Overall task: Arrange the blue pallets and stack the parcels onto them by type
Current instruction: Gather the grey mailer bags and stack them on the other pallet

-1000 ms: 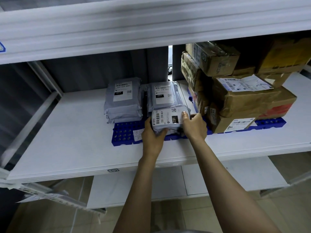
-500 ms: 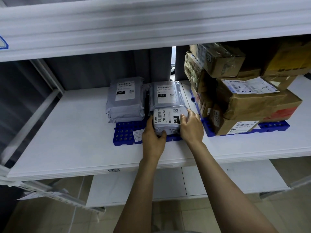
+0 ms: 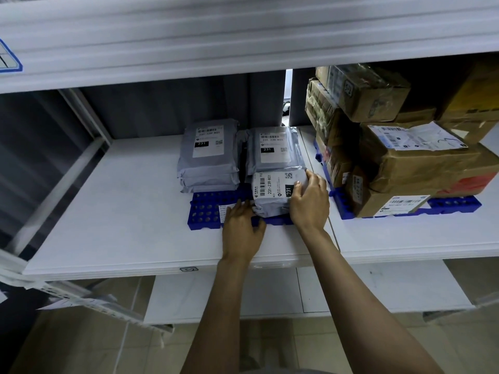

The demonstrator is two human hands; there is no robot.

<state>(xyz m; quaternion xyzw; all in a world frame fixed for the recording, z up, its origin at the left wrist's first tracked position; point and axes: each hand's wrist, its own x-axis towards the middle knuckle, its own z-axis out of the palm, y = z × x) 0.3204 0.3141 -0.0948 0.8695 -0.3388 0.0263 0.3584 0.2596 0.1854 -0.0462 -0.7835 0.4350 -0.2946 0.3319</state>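
A small grey mailer parcel [image 3: 271, 194] with a 231 label lies on the front of the left blue pallet [image 3: 205, 211]. My right hand [image 3: 309, 205] grips its right side, thumb on top. My left hand [image 3: 243, 229] rests flat on the pallet by the parcel's lower left corner, fingers straight. Behind stand two stacks of grey mailers, one at the left [image 3: 208, 155] and one at the right [image 3: 272, 152]. A second blue pallet [image 3: 456, 205] to the right carries brown cardboard boxes [image 3: 421, 163] piled several high.
Everything sits on a white shelf board [image 3: 121, 211], bare to the left of the pallet. Another white shelf [image 3: 243, 31] hangs close overhead. A slanted metal brace [image 3: 54, 174] closes the left side. A lower shelf [image 3: 351, 290] and tiled floor lie below.
The small grey parcel has settled lower onto the pallet's front. My left hand has slipped off its left side onto the pallet, while my right hand stays on the parcel.
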